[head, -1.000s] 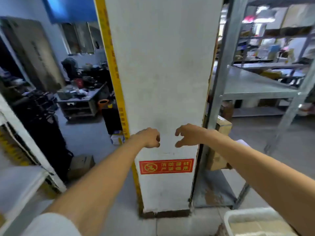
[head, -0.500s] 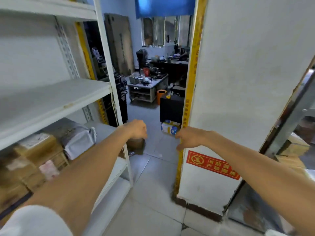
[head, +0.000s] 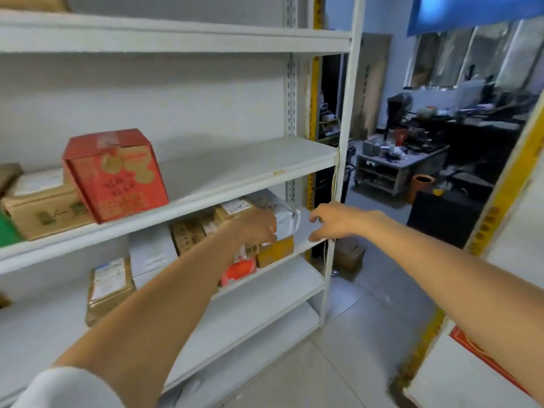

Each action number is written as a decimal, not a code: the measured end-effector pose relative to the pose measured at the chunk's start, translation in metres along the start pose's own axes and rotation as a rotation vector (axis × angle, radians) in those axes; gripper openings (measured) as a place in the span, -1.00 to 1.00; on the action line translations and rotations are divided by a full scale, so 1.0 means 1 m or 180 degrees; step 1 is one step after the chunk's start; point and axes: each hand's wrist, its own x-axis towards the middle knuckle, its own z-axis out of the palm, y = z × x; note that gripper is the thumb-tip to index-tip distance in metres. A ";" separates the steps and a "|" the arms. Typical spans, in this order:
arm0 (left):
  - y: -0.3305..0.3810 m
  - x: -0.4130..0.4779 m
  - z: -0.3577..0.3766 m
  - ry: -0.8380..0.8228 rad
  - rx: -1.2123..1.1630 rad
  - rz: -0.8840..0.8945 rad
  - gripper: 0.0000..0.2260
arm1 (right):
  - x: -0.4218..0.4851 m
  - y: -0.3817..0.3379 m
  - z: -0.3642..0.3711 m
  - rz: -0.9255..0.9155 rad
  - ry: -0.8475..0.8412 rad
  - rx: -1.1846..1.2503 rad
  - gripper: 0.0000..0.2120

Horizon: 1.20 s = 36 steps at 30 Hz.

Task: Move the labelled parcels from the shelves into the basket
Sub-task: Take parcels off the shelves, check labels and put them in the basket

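Two hands have swung round to the white metal shelves (head: 294, 154): left hand (head: 256, 228) on the grey plastic mailer parcel (head: 284, 220), hold unclear; right hand (head: 332, 222) spread, empty, just beside it; pickup starting

Labelled parcels (head: 109, 285) crowded on white shelves (head: 265, 160)

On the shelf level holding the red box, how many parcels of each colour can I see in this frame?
Red box: 1
Brown cardboard boxes: 2, one cut off at the left edge
Green item, mostly out of frame: 1
Total: 4
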 end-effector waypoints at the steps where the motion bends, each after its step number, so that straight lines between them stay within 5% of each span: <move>1: -0.013 -0.012 0.000 0.0043 -0.0019 -0.0189 -0.73 | 0.007 -0.016 0.000 -0.0127 -0.0017 -0.0022 -0.38; 7: -0.109 -0.097 0.016 -0.0014 -0.0098 -0.1263 -0.74 | 0.049 -0.128 0.017 -0.1070 -0.0114 -0.0167 -0.76; 16: -0.210 -0.219 0.057 -0.0050 -0.0399 -0.2457 -0.70 | 0.077 -0.282 0.062 -0.1927 -0.0389 -0.0425 -0.44; 36: -0.372 -0.182 0.125 -0.0344 -0.0564 -0.2045 -0.69 | 0.201 -0.388 0.140 -0.1909 -0.0788 -0.0434 -0.60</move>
